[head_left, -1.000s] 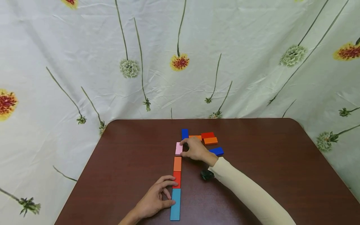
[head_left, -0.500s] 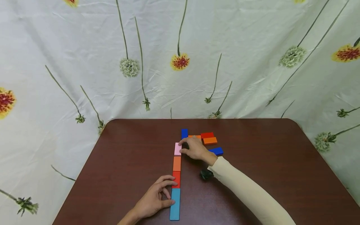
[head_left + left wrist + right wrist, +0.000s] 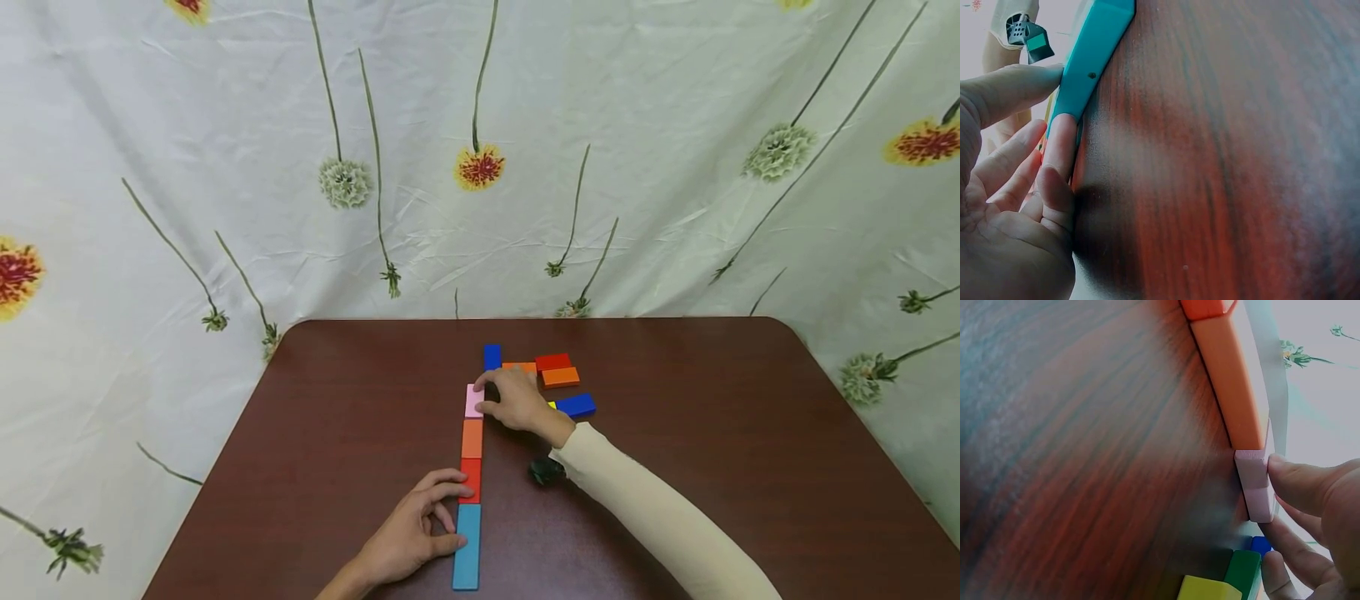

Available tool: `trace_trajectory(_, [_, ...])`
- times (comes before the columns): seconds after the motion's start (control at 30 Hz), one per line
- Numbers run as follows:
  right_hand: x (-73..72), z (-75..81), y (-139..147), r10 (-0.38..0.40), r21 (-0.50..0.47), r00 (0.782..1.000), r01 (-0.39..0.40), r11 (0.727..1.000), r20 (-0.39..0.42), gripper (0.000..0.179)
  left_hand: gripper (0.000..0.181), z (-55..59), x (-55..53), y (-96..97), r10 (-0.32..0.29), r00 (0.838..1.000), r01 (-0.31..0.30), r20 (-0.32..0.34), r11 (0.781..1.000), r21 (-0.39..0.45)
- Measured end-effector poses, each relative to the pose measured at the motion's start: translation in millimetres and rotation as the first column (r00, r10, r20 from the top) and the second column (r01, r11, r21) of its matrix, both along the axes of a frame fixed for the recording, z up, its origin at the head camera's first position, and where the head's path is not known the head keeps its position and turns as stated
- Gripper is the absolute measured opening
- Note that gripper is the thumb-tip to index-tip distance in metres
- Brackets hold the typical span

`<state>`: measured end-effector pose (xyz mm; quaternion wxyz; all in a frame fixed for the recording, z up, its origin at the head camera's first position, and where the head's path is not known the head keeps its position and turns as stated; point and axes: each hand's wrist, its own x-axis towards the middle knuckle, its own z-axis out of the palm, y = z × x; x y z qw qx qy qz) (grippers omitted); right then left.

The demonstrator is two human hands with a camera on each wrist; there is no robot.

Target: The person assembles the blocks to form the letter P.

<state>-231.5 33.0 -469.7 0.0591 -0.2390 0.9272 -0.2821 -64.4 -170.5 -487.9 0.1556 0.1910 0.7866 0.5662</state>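
A row of flat blocks runs away from me on the dark wooden table point(image 3: 315, 467): a long teal block point(image 3: 467, 550), a red block point(image 3: 470, 479), an orange block point(image 3: 472, 438) and a pink block point(image 3: 474, 402) at the far end. My left hand point(image 3: 412, 529) rests along the row's left side, thumb touching the teal block and longer fingers at the red one. With thumb and forefinger, my right hand point(image 3: 517, 400) pinches the pink block. In the right wrist view the pink block point(image 3: 1255, 487) sits against the orange block's end point(image 3: 1232, 387).
Beyond and beside my right hand lie a blue block point(image 3: 492, 357), two orange blocks, a red block point(image 3: 553, 361), another blue block point(image 3: 576, 406) and a partly hidden yellow one. A green block point(image 3: 1244, 575) shows in the right wrist view. A flowered cloth point(image 3: 480, 233) hangs behind.
The pink block has shifted slightly left and toward me with my right hand, closing against the orange block. My left hand stays in place.
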Motion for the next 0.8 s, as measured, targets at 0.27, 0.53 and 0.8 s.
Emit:
trace_trajectory(0.27, [2.7,1.4,0.3,0.001,0.0,1.0,-0.001,1.0,-0.005,0.027,0.047,-1.1,0.1,0.1,-0.004,1.0,0.004,0.005,1.0,0.009])
trace_trajectory(0.53, [4.1,1.6,-0.2,-0.004,-0.006,1.0,0.004,1.0,-0.004,0.026,0.047,-1.2,-0.3,0.1,-0.006,1.0,0.006,0.005,1.0,0.009])
trace_trajectory(0.8, [4.9,3.2,0.0,-0.001,-0.003,1.0,0.001,1.0,0.002,0.026,0.048,-1.1,-0.5,0.2,-0.009,1.0,0.009,0.015,1.0,0.014])
